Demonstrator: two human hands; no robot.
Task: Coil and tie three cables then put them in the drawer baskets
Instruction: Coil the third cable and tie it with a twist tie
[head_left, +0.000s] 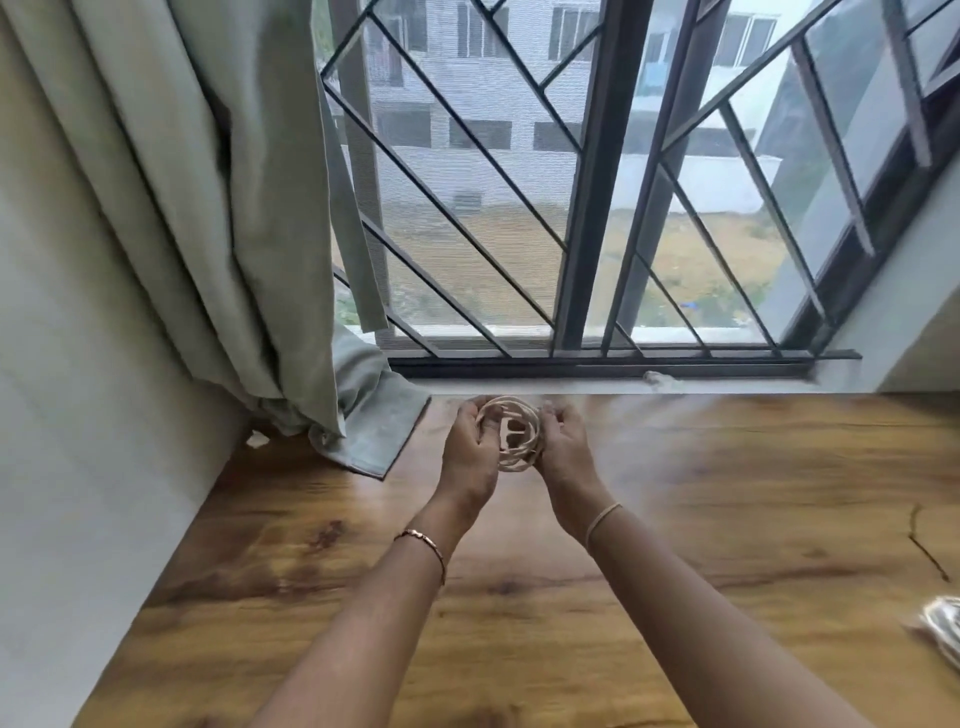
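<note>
A pale cream cable is wound into a small round coil with a white plug end showing in its middle. I hold it up over the far part of the wooden table, close to the window sill. My left hand grips the coil's left side with curled fingers. My right hand grips its right side the same way. A rubber band sits around my right wrist. A second white cable bundle lies at the table's right edge, partly cut off by the frame.
A grey-green curtain hangs at the left and its hem rests on the table's far left corner. A barred window runs along the back. A thin dark cord lies at the right. No drawer baskets are in view.
</note>
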